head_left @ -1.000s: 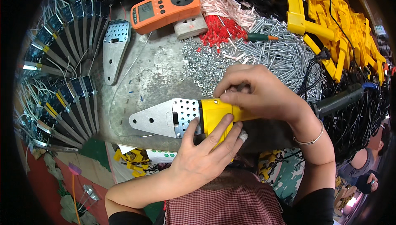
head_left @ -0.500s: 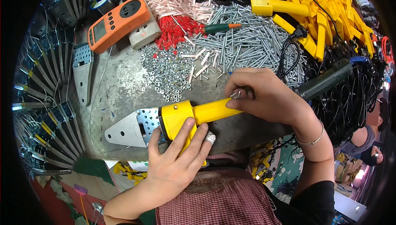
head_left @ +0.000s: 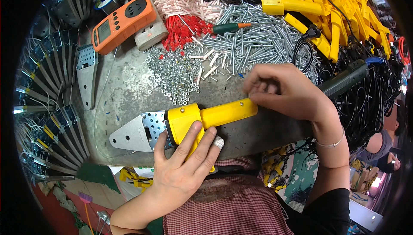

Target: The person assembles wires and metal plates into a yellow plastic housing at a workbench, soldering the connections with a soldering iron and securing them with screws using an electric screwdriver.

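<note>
A yellow-handled pipe welder (head_left: 230,113) lies across the bench, its grey triangular plate with two holes pointing left. A perforated metal piece joins the plate to the yellow housing. My left hand (head_left: 183,166) holds the housing from above, fingers spread across it, a white wrap on one finger; its thumb is hidden. One screw head shows near the housing's top edge and another near the handle's right end. Just above that end, my right hand (head_left: 286,91) has its fingers curled in; whatever they hold is hidden.
Behind the welder lie heaps of nuts (head_left: 174,73), long screws (head_left: 258,41), red sleeved parts (head_left: 183,30) and pale pink pieces (head_left: 185,0). An orange meter (head_left: 124,24) stands back left, yellow handle shells (head_left: 340,11) back right. Black cables (head_left: 374,101) pile at right, metal plates (head_left: 47,71) at left.
My right hand has moved slightly right and up off the handle. A screw head now shows in the handle where the fingers were. My left hand stays on the housing.
</note>
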Tool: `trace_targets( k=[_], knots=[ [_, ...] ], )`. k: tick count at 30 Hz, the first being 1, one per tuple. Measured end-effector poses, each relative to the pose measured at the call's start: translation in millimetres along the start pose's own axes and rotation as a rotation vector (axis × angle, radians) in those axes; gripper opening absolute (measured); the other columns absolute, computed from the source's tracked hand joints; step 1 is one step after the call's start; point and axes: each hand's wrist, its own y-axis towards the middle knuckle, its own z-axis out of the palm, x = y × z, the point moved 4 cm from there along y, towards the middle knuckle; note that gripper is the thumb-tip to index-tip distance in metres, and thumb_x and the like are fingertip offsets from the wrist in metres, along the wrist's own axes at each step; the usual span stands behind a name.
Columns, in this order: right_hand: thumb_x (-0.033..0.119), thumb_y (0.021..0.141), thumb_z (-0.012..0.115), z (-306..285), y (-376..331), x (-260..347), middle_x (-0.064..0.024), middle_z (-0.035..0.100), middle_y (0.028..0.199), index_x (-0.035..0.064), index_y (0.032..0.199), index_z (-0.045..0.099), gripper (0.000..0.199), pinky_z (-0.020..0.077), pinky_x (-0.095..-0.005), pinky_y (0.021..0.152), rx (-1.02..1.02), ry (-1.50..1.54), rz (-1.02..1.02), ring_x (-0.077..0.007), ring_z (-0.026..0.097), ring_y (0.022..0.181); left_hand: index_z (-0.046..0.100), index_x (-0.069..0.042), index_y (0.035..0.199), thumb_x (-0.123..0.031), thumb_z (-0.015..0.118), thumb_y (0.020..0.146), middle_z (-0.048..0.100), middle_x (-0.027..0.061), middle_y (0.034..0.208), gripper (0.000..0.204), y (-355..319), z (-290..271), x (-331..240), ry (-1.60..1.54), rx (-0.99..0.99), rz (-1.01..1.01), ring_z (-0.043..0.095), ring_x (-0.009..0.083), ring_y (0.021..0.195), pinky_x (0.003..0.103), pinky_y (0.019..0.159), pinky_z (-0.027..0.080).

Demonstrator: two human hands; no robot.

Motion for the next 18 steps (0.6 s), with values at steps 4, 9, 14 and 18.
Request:
trace_targets(
  k=[4, 9, 14, 18],
  knots=[
    [0.002, 0.077, 0.069, 7, -19, 4, -0.0085, 0.060, 0.071, 0.0018, 0.083, 0.058, 0.013, 0.0475, -0.0307, 0.056, -0.162, -0.111, -0.106, -0.0196, 0.060, 0.061, 0.063, -0.015, 0.117, -0.026, 0.063, 0.081, 0.055, 0.0029, 0.137, 0.037, 0, -1, 0, -0.004, -0.013, -0.008, 0.042, 0.0227, 0.136, 0.061, 0.099, 0.029],
    [-0.004, 0.079, 0.063, 16, -38, 14, -0.0139, 0.061, 0.079, 0.0022, 0.089, 0.060, 0.012, 0.0503, -0.0384, 0.062, -0.283, -0.292, -0.131, -0.0346, 0.063, 0.073, 0.064, -0.016, 0.112, -0.025, 0.063, 0.081, 0.057, 0.0024, 0.135, 0.033, 5, 2, 1, 0.014, -0.033, 0.018, 0.045, 0.0223, 0.134, 0.059, 0.098, 0.032],
    [-0.011, 0.079, 0.061, 24, -45, 22, -0.0127, 0.065, 0.084, 0.0003, 0.104, 0.067, 0.028, 0.0518, -0.0311, 0.064, -0.338, -0.343, -0.271, -0.0258, 0.066, 0.074, 0.065, -0.016, 0.110, -0.024, 0.063, 0.081, 0.058, 0.0022, 0.133, 0.030, 1, 1, 0, 0.027, -0.062, 0.005, 0.047, 0.0226, 0.132, 0.059, 0.097, 0.032],
    [-0.010, 0.078, 0.063, 26, -50, 23, -0.0125, 0.063, 0.080, 0.0002, 0.103, 0.067, 0.028, 0.0517, -0.0320, 0.063, -0.333, -0.279, -0.187, -0.0254, 0.066, 0.072, 0.064, -0.016, 0.111, -0.023, 0.063, 0.081, 0.058, 0.0021, 0.133, 0.031, 0, 2, 1, 0.039, -0.062, 0.017, 0.047, 0.0225, 0.132, 0.059, 0.098, 0.032]
  ],
)
